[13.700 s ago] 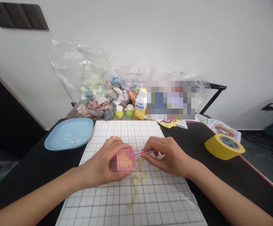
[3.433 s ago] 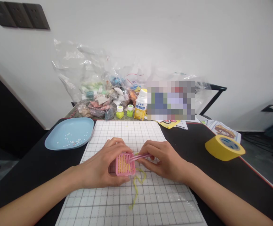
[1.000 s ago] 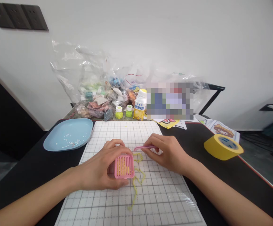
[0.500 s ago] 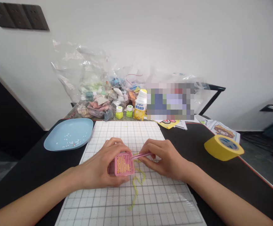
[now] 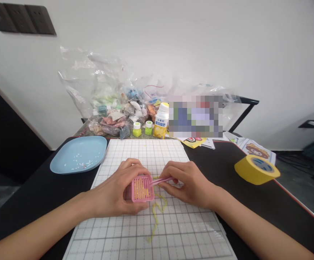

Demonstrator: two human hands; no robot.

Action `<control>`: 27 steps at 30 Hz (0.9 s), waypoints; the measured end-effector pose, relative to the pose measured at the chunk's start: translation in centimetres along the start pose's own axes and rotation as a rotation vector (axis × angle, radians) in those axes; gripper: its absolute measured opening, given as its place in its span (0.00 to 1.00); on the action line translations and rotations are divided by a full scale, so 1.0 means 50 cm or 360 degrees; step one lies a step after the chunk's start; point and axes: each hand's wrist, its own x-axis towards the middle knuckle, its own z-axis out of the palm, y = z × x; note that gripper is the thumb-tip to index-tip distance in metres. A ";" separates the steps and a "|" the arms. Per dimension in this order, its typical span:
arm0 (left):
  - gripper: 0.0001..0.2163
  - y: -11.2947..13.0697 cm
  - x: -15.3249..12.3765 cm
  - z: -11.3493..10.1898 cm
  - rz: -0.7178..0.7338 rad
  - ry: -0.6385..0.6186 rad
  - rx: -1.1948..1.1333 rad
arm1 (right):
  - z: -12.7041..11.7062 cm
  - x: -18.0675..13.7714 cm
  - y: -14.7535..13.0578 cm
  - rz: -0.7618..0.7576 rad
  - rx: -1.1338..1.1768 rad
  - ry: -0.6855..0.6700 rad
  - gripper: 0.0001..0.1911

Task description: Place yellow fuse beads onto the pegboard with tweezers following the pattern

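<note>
My left hand (image 5: 124,187) curves around a small pink grooved tray (image 5: 132,193), gripping it between thumb and fingers. Rows of tiny yellow beads (image 5: 139,189) fill most of its grooves. My right hand (image 5: 185,182) pinches pink tweezers (image 5: 161,180), their tips reaching into the tray's right side. Below and right of the tray, a wavy yellow-green strand (image 5: 155,224) lies on the white gridded board (image 5: 119,234); its upper part passes behind the tray and tweezers. Whether the tips hold a bead is too small to tell.
On the left, a light blue tray (image 5: 78,148) carries scattered small white bits. Behind the board stand two small green jars (image 5: 136,130), a yellow-and-white bottle (image 5: 161,121) and clear bags (image 5: 110,119) of materials. A yellow tape roll (image 5: 254,171) sits at the right edge.
The tweezers have tilted very slightly in my right hand, their tips still in the pink tray. Otherwise both hands and the tray stay in place.
</note>
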 end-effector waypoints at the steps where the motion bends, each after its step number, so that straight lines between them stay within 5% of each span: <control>1: 0.21 0.000 0.000 0.000 0.0001 0.0001 0.0002 | 0.000 0.000 0.000 0.0000 0.0001 -0.0002 0.10; 12: 0.21 -0.002 0.000 0.002 0.0008 0.0013 0.0024 | 0.003 0.000 -0.001 0.0008 0.0020 0.0022 0.10; 19: 0.20 0.000 -0.001 -0.001 -0.0012 0.0017 0.0022 | -0.010 0.003 0.008 0.0148 -0.0131 0.0262 0.10; 27: 0.20 0.003 0.000 -0.003 0.0040 0.0001 0.0006 | -0.018 -0.002 0.023 0.0274 -0.0217 0.0024 0.11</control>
